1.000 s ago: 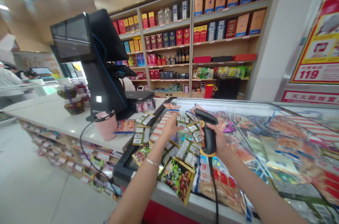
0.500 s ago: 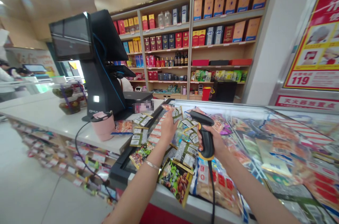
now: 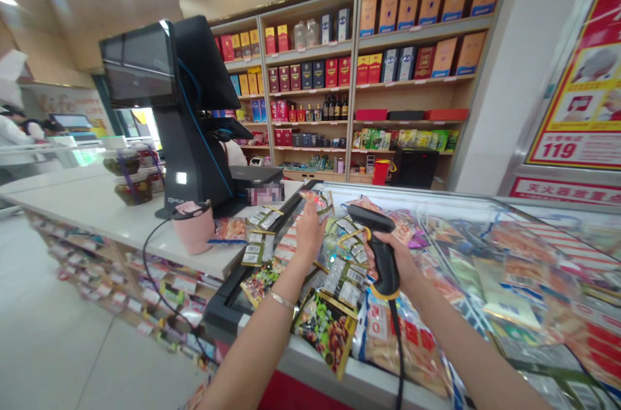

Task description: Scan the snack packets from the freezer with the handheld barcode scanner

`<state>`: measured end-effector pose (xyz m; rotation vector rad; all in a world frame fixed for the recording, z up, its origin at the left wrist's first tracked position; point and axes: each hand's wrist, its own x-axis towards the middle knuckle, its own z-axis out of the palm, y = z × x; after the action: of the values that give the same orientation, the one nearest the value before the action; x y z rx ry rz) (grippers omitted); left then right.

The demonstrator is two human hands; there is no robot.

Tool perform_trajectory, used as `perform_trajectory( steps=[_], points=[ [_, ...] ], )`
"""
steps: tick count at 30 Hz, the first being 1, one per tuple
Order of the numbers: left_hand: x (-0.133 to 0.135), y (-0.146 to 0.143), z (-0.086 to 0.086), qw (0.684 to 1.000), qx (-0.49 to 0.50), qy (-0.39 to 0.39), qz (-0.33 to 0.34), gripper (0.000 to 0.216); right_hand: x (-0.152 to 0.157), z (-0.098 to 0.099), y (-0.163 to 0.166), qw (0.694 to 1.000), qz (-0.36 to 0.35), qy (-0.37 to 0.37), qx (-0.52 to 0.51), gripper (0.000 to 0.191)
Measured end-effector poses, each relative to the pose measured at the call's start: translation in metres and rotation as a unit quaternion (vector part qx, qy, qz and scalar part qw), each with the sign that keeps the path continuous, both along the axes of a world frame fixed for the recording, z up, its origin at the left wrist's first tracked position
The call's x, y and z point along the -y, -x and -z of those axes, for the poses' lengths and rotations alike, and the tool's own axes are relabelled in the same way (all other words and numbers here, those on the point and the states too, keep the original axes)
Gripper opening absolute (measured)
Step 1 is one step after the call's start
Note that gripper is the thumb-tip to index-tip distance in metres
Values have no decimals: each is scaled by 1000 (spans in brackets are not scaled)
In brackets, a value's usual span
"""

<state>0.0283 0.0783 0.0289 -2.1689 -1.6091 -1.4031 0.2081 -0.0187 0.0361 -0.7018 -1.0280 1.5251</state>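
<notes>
My right hand (image 3: 402, 261) is wrapped round the grip of a black barcode scanner (image 3: 381, 248) with a yellow ring at its base, its head pointing left. My left hand (image 3: 310, 232) pinches a small snack packet (image 3: 321, 202) and holds it up just left of the scanner head. Both hands are above a pile of small snack packets (image 3: 339, 274) lying on the glass lid of a chest freezer (image 3: 485, 248). The scanner's black cable runs down past my right forearm.
A black checkout terminal (image 3: 184, 106) stands on the white counter (image 3: 97, 203) at left, with a pink cup (image 3: 196, 229) and more packets beside it. Shelves of boxed goods (image 3: 363, 67) fill the back wall. A person in white is at the far left.
My left hand has lifted one small packet off the pile and raised it beside the scanner head. The right hand with the scanner has stayed nearly in place.
</notes>
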Motion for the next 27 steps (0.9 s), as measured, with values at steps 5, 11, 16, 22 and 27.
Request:
perform_trajectory(
  steps=[5,11,16,22,27],
  points=[
    [2,1,0,999,11,-18,32,59,0,1,0,1000,5,1,-3,29],
    [5,1,-2,999,14,-17,45,57,0,2,0,1000,-3,-12,-16,29],
    [7,0,-4,999,10,1,39,58,-5,7,-5,998,-14,-30,-51,29],
    [6,-1,-3,1000,5,19,15,58,-8,3,-14,991,-39,-79,-102,26],
    [8,-2,-5,999,-24,44,-19,56,0,-14,-25,982,-42,-122,-135,23]
  ],
)
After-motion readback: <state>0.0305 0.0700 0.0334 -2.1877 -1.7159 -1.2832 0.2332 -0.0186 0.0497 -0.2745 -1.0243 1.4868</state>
